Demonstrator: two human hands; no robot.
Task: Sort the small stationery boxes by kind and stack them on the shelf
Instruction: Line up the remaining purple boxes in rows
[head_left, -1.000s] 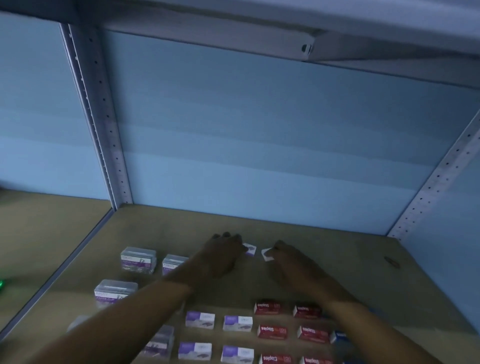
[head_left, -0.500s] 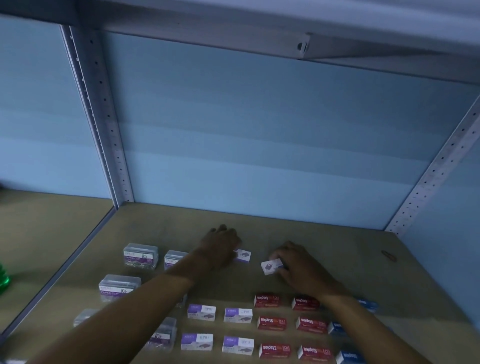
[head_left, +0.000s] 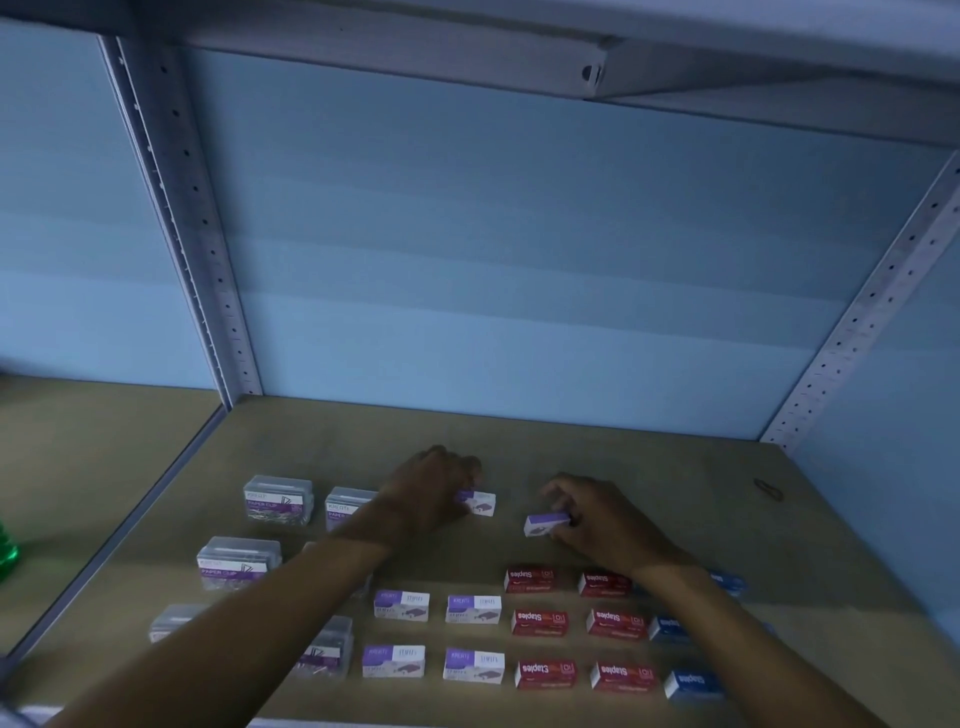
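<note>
Two bare forearms and hands, head view.
The left hand (head_left: 436, 488) and right hand (head_left: 605, 522) carry no gloves, rings, watches or bands. Both forearms are uncovered up to the frame's lower edge; no sleeve is in view. Dim lighting obscures finer detail.

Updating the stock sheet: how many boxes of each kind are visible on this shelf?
Clear plastic paper-clip boxes: 5
Purple-and-white cardboard boxes: 6
Red staples boxes: 6
Blue boxes: 3
Total: 20 visible; the arms may hide more.
</note>
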